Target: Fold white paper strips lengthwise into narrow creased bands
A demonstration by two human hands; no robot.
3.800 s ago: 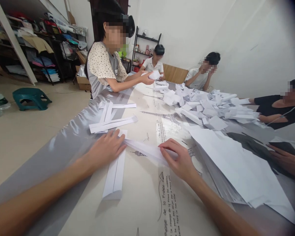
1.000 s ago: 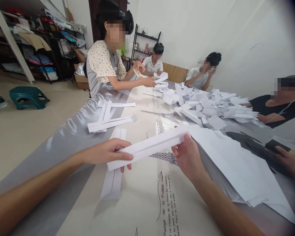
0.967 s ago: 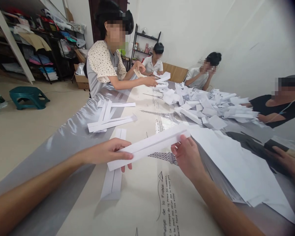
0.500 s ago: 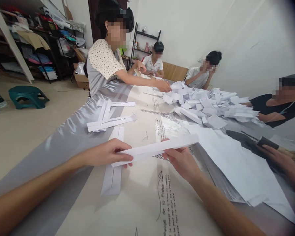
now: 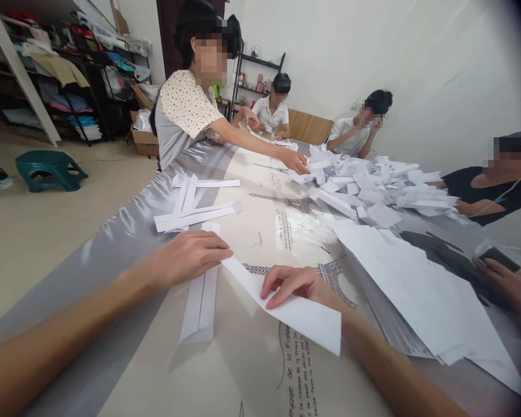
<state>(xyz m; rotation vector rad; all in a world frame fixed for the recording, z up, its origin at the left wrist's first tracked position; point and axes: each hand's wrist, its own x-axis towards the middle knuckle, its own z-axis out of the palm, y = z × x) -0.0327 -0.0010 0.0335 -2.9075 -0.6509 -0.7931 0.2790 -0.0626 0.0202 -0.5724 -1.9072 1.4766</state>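
Head view: the folded paper strip (image 5: 286, 304), held up in the air between both hands half a second ago, now lies flat on the counter (image 5: 252, 370). The left hand (image 5: 191, 258) presses its far end with fingers spread flat, and the right hand (image 5: 297, 284) rests open-fingered on its middle. Just beside it lies a finished folded strip (image 5: 202, 301), so this fold looks ready for creasing.

White paper strip (image 5: 286, 304); cream tablecloth (image 5: 252, 370), black Eiffel Tower print; green stool (image 5: 50, 168); co-worker's dotted sleeve (image 5: 184, 107).
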